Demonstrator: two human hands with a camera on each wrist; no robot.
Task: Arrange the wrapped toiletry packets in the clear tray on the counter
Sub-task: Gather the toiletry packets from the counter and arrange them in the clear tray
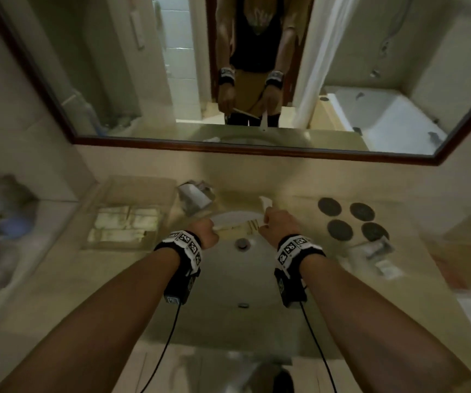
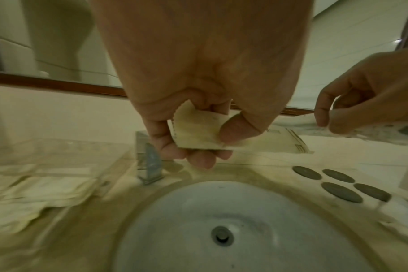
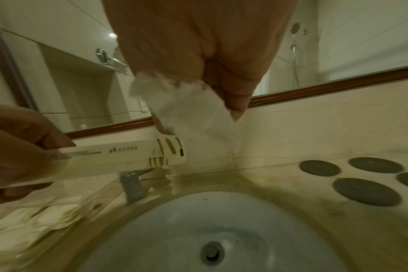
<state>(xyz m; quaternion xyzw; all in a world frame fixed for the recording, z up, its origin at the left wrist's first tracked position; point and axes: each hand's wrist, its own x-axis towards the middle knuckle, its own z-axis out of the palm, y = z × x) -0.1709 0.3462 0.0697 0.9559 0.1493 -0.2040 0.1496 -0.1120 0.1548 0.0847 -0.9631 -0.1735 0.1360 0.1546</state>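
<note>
Packet [image 3: 119, 156], long, white and gold-striped, hangs over the sink [image 1: 223, 279], its near end pinched in the left hand [image 2: 198, 128] between thumb and curled fingers. Only the right wrist view shows its printed stripes; there the right hand [image 3: 221, 92] grips a second, crumpled white wrapper [image 3: 191, 112]. The head view alone shows the clear tray [image 1: 127, 219] left of the sink, packets lying flat inside. A tap [image 2: 149, 162] stands between tray and hands; four dark discs [image 1: 353, 219] lie right.
</note>
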